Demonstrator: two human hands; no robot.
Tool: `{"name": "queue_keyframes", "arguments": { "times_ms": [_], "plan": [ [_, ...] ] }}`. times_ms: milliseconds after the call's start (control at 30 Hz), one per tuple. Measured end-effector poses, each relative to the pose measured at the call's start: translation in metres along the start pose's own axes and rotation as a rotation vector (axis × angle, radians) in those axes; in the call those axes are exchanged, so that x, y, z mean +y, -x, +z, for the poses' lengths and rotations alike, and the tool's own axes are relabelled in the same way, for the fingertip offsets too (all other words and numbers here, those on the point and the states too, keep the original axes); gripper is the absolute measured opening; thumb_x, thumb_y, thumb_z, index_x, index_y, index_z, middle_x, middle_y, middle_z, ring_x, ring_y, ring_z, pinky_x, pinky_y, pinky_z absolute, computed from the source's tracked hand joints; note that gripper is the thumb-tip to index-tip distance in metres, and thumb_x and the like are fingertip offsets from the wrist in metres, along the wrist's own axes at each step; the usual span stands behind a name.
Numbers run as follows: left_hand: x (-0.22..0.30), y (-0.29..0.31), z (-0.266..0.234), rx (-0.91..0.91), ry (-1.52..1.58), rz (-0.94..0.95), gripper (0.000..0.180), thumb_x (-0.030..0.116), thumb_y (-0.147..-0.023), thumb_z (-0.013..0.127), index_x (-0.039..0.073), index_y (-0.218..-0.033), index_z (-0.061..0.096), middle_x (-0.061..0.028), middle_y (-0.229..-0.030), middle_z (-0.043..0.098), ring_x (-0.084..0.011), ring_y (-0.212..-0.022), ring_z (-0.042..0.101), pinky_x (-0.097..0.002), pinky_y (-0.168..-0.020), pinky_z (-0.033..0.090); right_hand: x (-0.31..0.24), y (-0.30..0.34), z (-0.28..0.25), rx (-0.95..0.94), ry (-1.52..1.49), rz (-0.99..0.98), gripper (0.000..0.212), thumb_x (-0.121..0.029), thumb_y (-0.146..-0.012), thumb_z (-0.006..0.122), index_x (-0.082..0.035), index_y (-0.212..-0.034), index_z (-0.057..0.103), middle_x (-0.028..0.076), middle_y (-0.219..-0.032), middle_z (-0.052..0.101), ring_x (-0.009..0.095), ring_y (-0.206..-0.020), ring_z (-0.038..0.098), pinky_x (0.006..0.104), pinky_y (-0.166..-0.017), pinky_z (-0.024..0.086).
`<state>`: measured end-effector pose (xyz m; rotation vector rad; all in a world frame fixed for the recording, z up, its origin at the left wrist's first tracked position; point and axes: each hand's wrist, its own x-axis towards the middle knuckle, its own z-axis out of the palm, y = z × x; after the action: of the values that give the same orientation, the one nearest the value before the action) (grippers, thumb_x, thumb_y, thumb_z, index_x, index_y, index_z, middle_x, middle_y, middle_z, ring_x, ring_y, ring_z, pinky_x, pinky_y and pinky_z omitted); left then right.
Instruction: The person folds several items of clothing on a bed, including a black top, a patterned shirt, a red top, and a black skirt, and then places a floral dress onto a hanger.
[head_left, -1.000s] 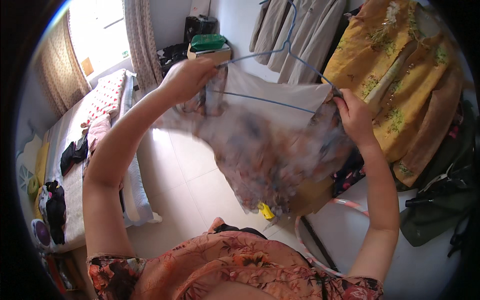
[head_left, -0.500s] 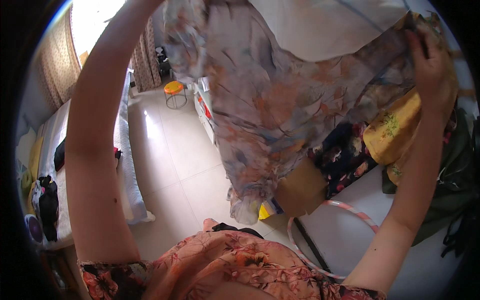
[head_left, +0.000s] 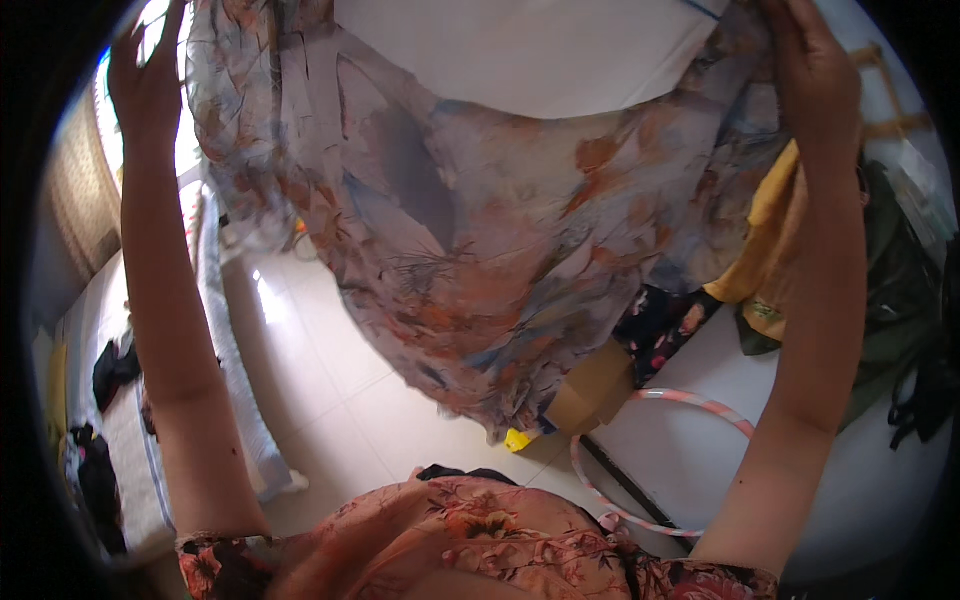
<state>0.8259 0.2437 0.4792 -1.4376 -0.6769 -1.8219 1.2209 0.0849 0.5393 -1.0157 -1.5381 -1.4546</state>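
Note:
A thin, sheer garment [head_left: 480, 250] in grey with orange and blue leaf print hangs spread between my raised hands. Its upper edge dips in a wide curve, and its crumpled lower part falls in front of me. My left hand [head_left: 150, 85] is closed at the garment's upper left, its fingertips partly cut off by the frame's top. At the upper right, my right hand [head_left: 818, 75] grips the other end, the fingers partly hidden by the cloth.
To the left is a bed [head_left: 90, 330] with dark clothes [head_left: 95, 480]. On the right, a white surface [head_left: 690, 360] bears a pink-and-white hoop [head_left: 700, 402], a cardboard box [head_left: 592, 390], a yellow cloth [head_left: 765, 240] and dark green fabric [head_left: 880, 290]. Tiled floor [head_left: 320, 350] lies below.
My left hand has moved down and left into view, stretching the garment wider. My right hand has shifted slightly up and left. The cloth now covers the orange stool almost entirely.

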Motion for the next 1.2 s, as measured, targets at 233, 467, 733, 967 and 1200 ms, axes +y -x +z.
{"name": "queue_keyframes", "arguments": {
  "times_ms": [233,467,733,967,1200],
  "plan": [
    [-0.058,0.346,0.041,-0.567,0.818,-1.527,0.041,0.019,-0.080,0.055,0.001,-0.115,0.044,-0.0068,-0.111,0.050,-0.0178,-0.097,0.049,-0.0266,-0.082,0.039,0.049,-0.016,-0.008,0.015,-0.196,0.050,0.014,-0.015,-0.082,0.048,-0.001,-0.081,0.050,0.016,-0.063,0.049,0.025,-0.058,0.049,0.0307,-0.055,0.038],
    [0.209,0.433,0.044,-1.682,1.359,-1.743,0.039,0.019,-0.080,0.055,0.001,-0.113,0.045,-0.0063,-0.109,0.050,-0.0169,-0.095,0.049,-0.0265,-0.081,0.039,0.150,0.010,0.004,-0.142,0.132,0.100,0.029,-0.036,-0.084,0.042,-0.012,-0.097,0.054,0.014,-0.077,0.058,0.036,-0.076,0.053,0.0366,-0.061,0.041],
    [0.280,0.387,0.088,-1.890,1.561,-1.472,0.037,0.019,-0.080,0.054,0.001,-0.112,0.047,-0.0058,-0.107,0.051,-0.0160,-0.094,0.049,-0.0263,-0.079,0.040,0.257,0.072,-0.009,-0.338,0.435,0.453,0.024,-0.034,-0.083,0.041,-0.012,-0.087,0.050,0.015,-0.081,0.056,0.038,-0.079,0.051,0.0447,-0.062,0.040],
    [0.297,0.361,0.158,-1.927,1.560,-1.273,0.035,0.019,-0.081,0.054,0.001,-0.110,0.048,-0.0053,-0.105,0.052,-0.0151,-0.092,0.050,-0.0262,-0.078,0.040,0.332,0.050,0.020,-0.275,0.543,0.423,0.026,-0.035,-0.085,0.038,-0.016,-0.095,0.052,0.013,-0.086,0.058,0.035,-0.082,0.053,0.0430,-0.064,0.042],
    [0.320,0.365,0.199,-1.980,1.623,-1.177,0.033,0.019,-0.081,0.053,0.001,-0.108,0.049,-0.0048,-0.103,0.053,-0.0143,-0.091,0.050,-0.0261,-0.077,0.041,0.371,0.036,0.027,-0.241,0.657,0.457,0.026,-0.034,-0.086,0.035,-0.015,-0.095,0.051,0.012,-0.090,0.057,0.035,-0.085,0.052,0.0435,-0.067,0.042]
  ]
}}
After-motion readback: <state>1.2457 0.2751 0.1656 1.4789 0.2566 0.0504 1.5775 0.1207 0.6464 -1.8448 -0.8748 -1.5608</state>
